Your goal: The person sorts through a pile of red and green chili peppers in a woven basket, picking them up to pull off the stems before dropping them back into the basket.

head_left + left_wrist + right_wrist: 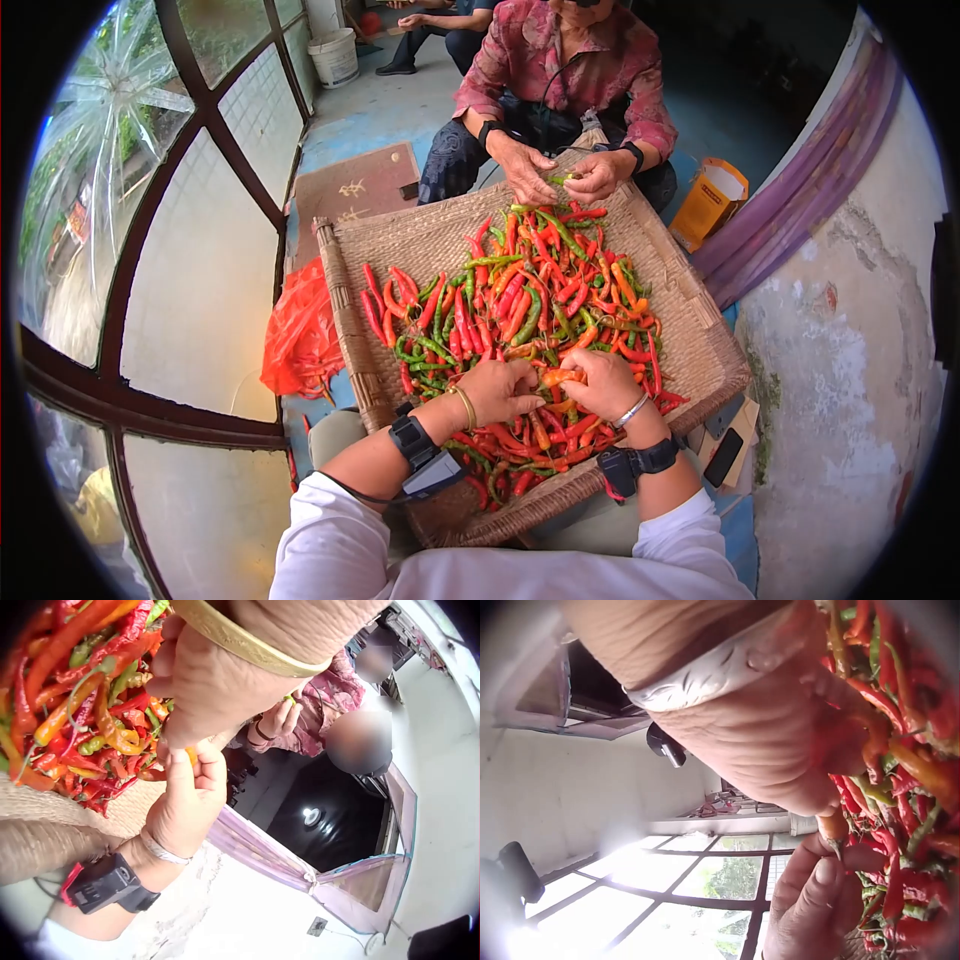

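Observation:
In the head view, both hands meet over a heap of red, green and orange chili peppers (510, 300) in a woven tray (690, 290). My right hand (607, 387) grips an orange chili pepper (560, 377) between thumb and curled fingers. From the other side my left hand (492, 392) comes close to it. The right wrist view shows the pepper's stem end (834, 831) poking out of the right hand (742, 742). There the left thumb and fingers (823, 874) pinch at its thin stem.
Across the tray, another person's hands (565, 180) hold a small green pepper. A red plastic bag (303, 335) lies left of the tray, beside framed windows (190, 290). To the right are an orange box (708, 205), a phone (723, 458) and a worn wall (850, 370).

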Motion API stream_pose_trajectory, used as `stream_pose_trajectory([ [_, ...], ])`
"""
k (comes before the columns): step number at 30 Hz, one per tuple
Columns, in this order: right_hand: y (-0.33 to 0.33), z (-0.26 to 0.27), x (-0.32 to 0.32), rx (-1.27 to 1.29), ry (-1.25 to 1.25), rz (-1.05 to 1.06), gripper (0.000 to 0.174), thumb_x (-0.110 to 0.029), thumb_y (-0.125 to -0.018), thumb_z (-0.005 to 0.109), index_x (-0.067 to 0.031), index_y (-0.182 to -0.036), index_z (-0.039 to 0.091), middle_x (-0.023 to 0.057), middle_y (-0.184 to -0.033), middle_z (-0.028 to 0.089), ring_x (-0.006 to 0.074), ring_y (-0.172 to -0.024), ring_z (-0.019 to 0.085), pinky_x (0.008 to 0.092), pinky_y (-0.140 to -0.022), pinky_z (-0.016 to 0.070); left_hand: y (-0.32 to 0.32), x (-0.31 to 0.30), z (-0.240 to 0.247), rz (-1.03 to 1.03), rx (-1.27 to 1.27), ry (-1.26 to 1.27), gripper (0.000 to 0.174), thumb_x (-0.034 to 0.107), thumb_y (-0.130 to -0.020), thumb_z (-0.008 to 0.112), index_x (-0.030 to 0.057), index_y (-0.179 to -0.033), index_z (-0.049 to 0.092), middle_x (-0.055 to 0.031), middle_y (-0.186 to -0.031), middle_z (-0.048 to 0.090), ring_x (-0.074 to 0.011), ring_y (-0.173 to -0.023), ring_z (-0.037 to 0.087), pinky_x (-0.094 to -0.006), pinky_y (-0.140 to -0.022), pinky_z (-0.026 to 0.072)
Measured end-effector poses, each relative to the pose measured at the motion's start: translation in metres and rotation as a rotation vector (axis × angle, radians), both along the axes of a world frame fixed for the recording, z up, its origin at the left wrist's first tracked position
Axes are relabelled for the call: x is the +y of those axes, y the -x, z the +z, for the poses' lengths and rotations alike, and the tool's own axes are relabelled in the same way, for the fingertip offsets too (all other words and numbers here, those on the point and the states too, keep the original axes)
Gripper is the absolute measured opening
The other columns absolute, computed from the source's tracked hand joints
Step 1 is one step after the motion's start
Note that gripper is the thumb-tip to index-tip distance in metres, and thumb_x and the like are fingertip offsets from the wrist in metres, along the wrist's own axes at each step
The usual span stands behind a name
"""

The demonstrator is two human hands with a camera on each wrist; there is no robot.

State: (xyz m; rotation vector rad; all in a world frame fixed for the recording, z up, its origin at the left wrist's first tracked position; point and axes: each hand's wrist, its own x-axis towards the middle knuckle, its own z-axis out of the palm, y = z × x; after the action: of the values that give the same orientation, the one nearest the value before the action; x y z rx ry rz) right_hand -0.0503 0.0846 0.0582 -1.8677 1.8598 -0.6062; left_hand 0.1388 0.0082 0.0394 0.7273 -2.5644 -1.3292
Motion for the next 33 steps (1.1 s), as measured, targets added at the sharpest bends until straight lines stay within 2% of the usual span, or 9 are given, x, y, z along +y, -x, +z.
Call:
stream_pose_trajectory([
  [1, 0.001, 0.001, 0.0, -0.045, -0.013, 0.039, 0.018, -0.016, -0.071, 0.063, -0.0031, -0.081, 0.056, 0.0123, -0.072, 0.059, 0.0252, -0.064, 0.059, 0.0327, -0.057, 0.0461, 0.002, 0.002, -0.003, 0.089, 0.082, -0.03, 0.025, 0.023, -0.077, 0.063, 0.003, -0.089, 0.056, -0.0116, -0.07, 0.06, -0.0247, -0.063, 0.06, -0.0334, -0.056, 0.0459],
  [5, -0.005, 0.005, 0.0, -0.21, 0.048, 0.081, 0.018, -0.017, -0.076, 0.059, -0.004, -0.089, 0.058, 0.0098, -0.068, 0.06, 0.0227, -0.061, 0.059, 0.0326, -0.056, 0.0465, 0.007, 0.002, -0.015, 0.002, 0.007, -0.009, 0.024, 0.02, -0.079, 0.061, 0.0017, -0.093, 0.053, -0.0093, -0.07, 0.061, -0.0202, -0.061, 0.06, -0.0312, -0.055, 0.0462],
  [7, -0.004, 0.002, -0.001, -0.632, -0.128, -0.008, 0.022, -0.017, -0.084, 0.054, -0.0009, -0.099, 0.057, 0.0026, -0.067, 0.058, 0.0102, -0.06, 0.056, 0.0231, -0.056, 0.0447, 0.008, 0.004, -0.015, 0.064, 0.12, -0.248, 0.019, 0.02, -0.084, 0.056, 0.0016, -0.088, 0.054, -0.0043, -0.067, 0.06, -0.0128, -0.057, 0.057, -0.027, -0.051, 0.0448],
  [11, 0.005, 0.003, -0.001, -1.068, -0.235, -0.076, 0.029, -0.019, -0.088, 0.048, 0.0033, -0.107, 0.053, 0.0019, -0.069, 0.057, 0.0065, -0.062, 0.054, 0.0197, -0.056, 0.0439, 0.006, -0.001, 0.003, 0.104, 0.087, -0.479, 0.02, 0.021, -0.087, 0.052, 0.0016, -0.086, 0.055, -0.0011, -0.065, 0.059, -0.0063, -0.054, 0.052, -0.0231, -0.048, 0.0424],
  [17, 0.009, -0.001, -0.005, -0.845, -0.447, 0.136, 0.029, -0.02, -0.089, 0.045, 0.0028, -0.107, 0.049, 0.0017, -0.071, 0.057, 0.0073, -0.063, 0.054, 0.02, -0.057, 0.0447, 0.001, -0.011, 0.0, 0.214, 0.214, -0.328, 0.022, 0.021, -0.087, 0.052, 0.0009, -0.084, 0.06, -0.0015, -0.057, 0.056, -0.007, -0.05, 0.05, -0.0232, -0.047, 0.0413],
  [26, 0.005, -0.006, -0.003, -0.704, -0.426, 0.147, 0.028, -0.021, -0.088, 0.048, 0.0034, -0.099, 0.055, 0.0014, -0.079, 0.058, 0.0081, -0.071, 0.053, 0.0224, -0.068, 0.0431, 0.001, -0.013, 0.003, 0.212, 0.255, -0.52, 0.031, 0.027, -0.09, 0.046, 0.0012, -0.077, 0.058, -0.0002, -0.056, 0.053, -0.006, -0.047, 0.047, -0.0201, -0.044, 0.0389],
  [28, -0.001, 0.001, -0.002, -0.691, -0.442, 0.218, 0.026, -0.024, -0.085, 0.052, 0.0011, -0.081, 0.057, 0.0, -0.068, 0.056, 0.0073, -0.064, 0.05, 0.0227, -0.061, 0.0423, 0.0, -0.012, 0.003, 0.202, 0.276, -0.626, 0.034, 0.03, -0.09, 0.045, 0.002, -0.075, 0.057, 0.0, -0.056, 0.053, -0.0057, -0.047, 0.047, -0.0196, -0.044, 0.0388],
  [29, 0.002, -0.011, -0.004, -0.676, -0.477, 0.321, 0.024, -0.022, -0.085, 0.053, -0.0011, -0.095, 0.058, 0.0, -0.07, 0.057, 0.0075, -0.065, 0.053, 0.0213, -0.061, 0.043, 0.001, -0.011, 0.003, 0.206, 0.284, -0.665, 0.035, 0.032, -0.09, 0.045, 0.0037, -0.072, 0.056, 0.0001, -0.056, 0.053, -0.0055, -0.047, 0.046, -0.0193, -0.044, 0.0384],
  [33, -0.003, -0.009, -0.009, -0.747, -0.578, 0.261, 0.02, -0.024, -0.084, 0.053, -0.0051, -0.087, 0.059, -0.0018, -0.06, 0.053, 0.0052, -0.051, 0.048, 0.0194, -0.048, 0.0389, 0.003, -0.007, -0.004, 0.222, 0.468, -0.797, 0.031, 0.03, -0.09, 0.045, 0.0068, -0.074, 0.056, -0.0002, -0.061, 0.055, -0.0049, -0.049, 0.046, -0.0175, -0.046, 0.037],
])
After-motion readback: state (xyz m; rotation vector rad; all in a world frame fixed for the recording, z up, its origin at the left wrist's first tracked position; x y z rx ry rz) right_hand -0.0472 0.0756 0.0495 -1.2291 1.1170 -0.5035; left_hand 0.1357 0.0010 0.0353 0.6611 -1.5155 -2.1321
